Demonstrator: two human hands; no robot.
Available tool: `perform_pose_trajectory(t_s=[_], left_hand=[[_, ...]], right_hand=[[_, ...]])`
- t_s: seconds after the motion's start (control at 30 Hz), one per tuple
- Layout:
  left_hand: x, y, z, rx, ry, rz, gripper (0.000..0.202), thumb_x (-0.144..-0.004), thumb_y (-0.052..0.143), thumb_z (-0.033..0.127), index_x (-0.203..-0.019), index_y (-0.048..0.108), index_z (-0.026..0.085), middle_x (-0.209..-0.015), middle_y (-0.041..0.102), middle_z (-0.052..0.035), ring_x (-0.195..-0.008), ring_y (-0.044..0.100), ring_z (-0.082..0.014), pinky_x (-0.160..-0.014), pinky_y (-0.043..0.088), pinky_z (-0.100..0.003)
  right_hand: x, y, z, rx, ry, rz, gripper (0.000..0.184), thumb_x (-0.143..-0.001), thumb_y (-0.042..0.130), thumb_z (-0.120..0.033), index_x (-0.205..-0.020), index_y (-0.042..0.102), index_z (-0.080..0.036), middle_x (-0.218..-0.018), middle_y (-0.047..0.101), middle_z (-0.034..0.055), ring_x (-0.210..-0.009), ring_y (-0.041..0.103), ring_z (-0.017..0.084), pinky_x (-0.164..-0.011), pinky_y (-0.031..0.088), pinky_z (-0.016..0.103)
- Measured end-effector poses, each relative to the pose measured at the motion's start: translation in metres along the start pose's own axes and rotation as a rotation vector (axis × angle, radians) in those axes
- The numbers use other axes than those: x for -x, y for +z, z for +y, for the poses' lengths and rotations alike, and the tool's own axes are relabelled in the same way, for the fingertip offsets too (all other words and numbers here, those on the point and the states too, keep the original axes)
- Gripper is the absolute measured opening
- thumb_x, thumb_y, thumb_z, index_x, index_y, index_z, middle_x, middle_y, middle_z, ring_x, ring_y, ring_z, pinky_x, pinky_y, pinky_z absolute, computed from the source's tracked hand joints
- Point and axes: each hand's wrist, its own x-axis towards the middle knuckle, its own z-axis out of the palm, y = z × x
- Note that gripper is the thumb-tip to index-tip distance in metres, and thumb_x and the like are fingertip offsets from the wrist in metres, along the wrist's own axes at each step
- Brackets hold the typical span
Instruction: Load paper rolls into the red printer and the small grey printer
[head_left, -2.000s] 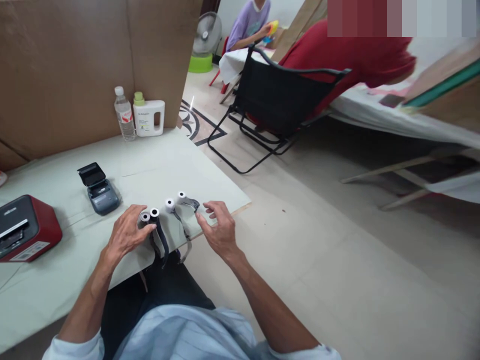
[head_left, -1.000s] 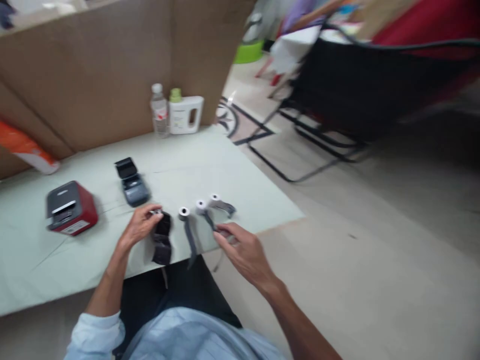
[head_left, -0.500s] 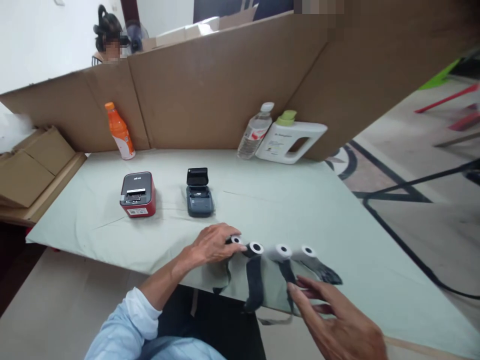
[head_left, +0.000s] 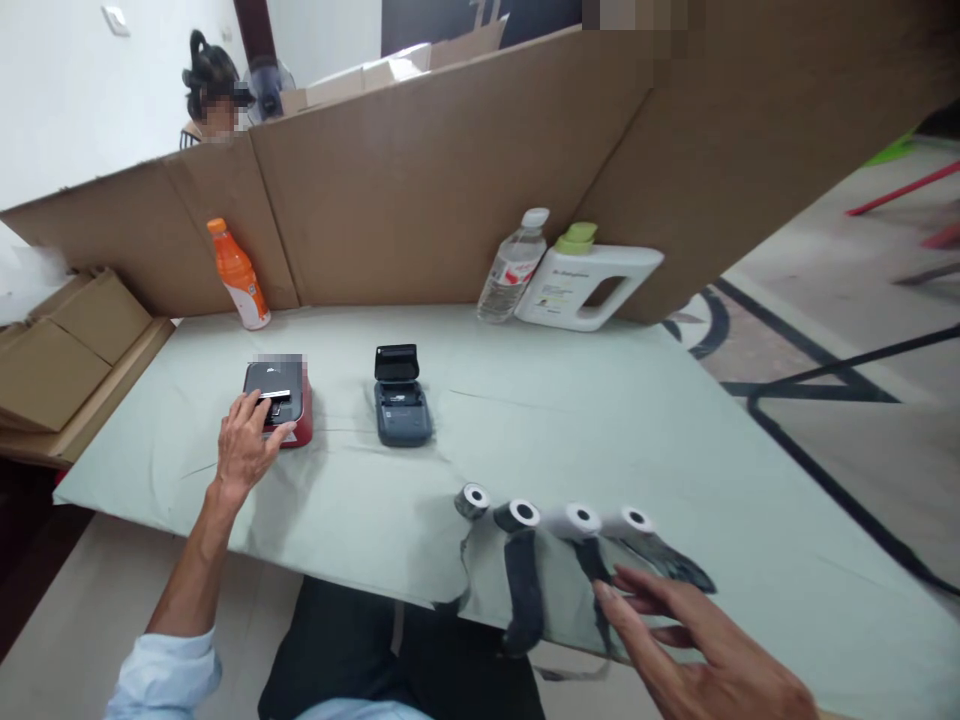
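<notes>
At eleven o'clock the loosely spread left hand touches a boxy printer, while the half-curled right hand, hold unclear, is by limp dark strips from cylindrical rolls at one.

Left fingers on printer; right fingers near rolls.

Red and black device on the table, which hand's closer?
Left. Your left hand is at the front of the red and black device, its fingers over the top; your right hand is far off to the right, beside the dark strips.
</notes>
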Motion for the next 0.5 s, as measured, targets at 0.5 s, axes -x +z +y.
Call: perform_pose_trajectory(t_s=[0.5], left_hand=[[-0.021,-0.001,-0.046,0.264,0.107,-0.073,0.035,-0.088,0.075,0.051,-0.111,0.079,0.024,-0.13,0.064,-0.0112,-0.124,0.057,-0.0325,-0.109,0.052,-0.053]], right_hand=[[0.001,-0.002,0.008,0.017,0.052,-0.023,0.053,-0.086,0.057,-0.072,-0.095,0.074,-0.022,-0.082,0.077,0.0082,-0.061,0.072,0.024,-0.061,0.061,0.037]])
